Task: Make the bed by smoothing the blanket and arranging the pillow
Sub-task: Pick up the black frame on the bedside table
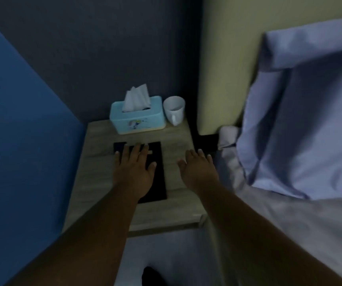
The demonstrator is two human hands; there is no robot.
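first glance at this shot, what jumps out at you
Two bare hands reach forward, open and flat, over a small wooden nightstand: the left hand lies over a flat black item, the right hand is beside it. Behind them, against the dark wall, stand a light blue tissue box and a white mug. On the right, a pale lilac pillow leans against the cream headboard.

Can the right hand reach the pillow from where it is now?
Probably yes: the right hand is open and empty over the nightstand, and nothing stands between it and the pillow lying just to its right.
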